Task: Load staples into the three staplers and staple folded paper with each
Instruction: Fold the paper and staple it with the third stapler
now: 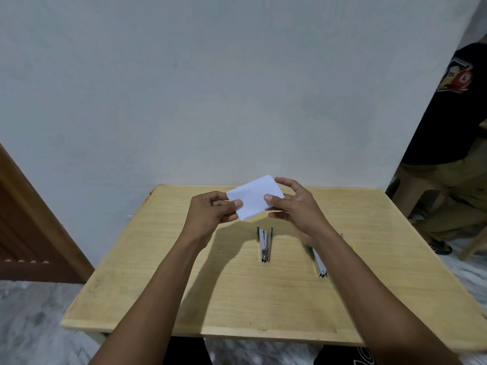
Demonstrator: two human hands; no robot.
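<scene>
The counter (158, 285) is light wood, smooth and matt. The folded paper (254, 197) is plain white and matt. Two staplers (264, 245) are shiny metal. The wall (210, 88) is matt. The floor (31, 325) looks like grey stone.

Two staplers (264, 245) (319, 262) side by side on table (158, 285)
</scene>
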